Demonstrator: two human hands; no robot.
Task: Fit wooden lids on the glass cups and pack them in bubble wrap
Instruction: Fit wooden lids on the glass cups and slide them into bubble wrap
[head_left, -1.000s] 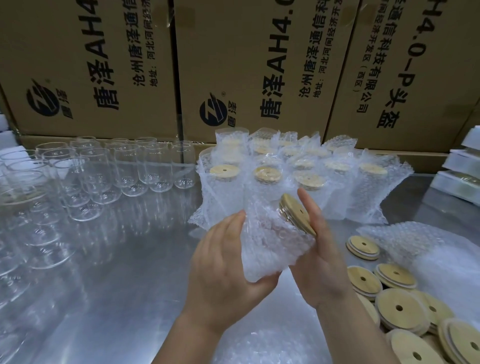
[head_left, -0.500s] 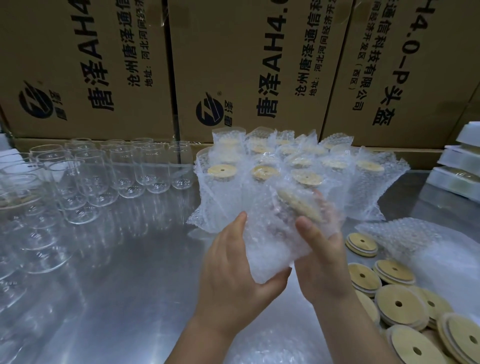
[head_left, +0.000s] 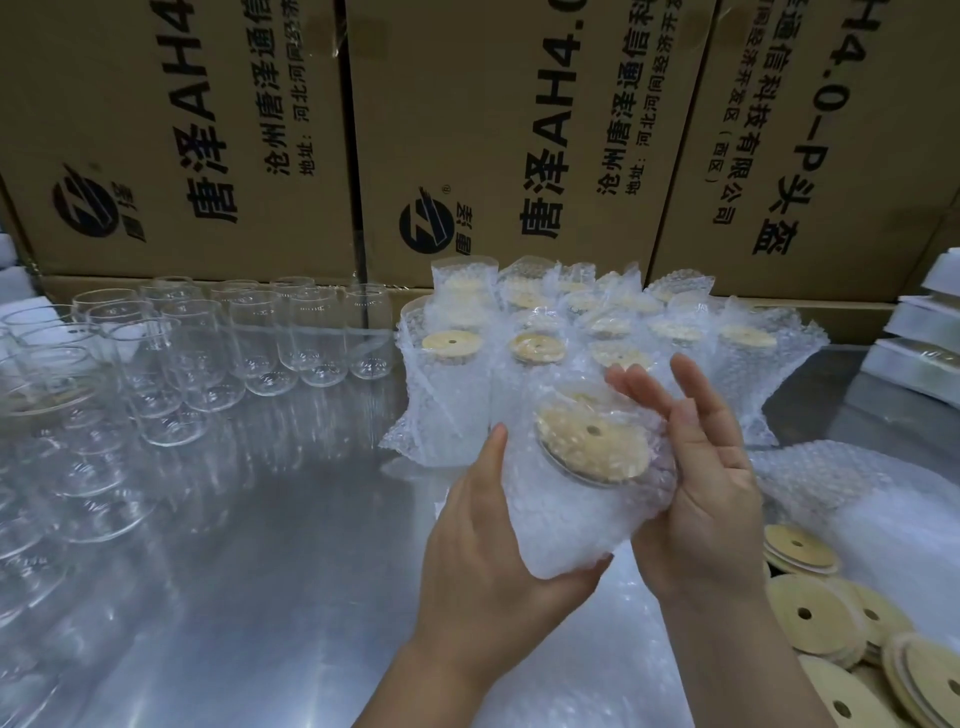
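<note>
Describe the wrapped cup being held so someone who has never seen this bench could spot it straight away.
Brown cardboard boxes fill the back; before them a cluster of bubble-wrapped cups stands on the metal table. Nearer the camera, the held cup sits between the left hand, gripping it, and the open right hand. It alone is lifted and tilted, wooden lid toward the camera.

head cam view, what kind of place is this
Likely a packing bench in a warehouse: stacked printed cartons behind, rows of bare glass cups, and a batch of bubble-wrapped lidded cups.
</note>
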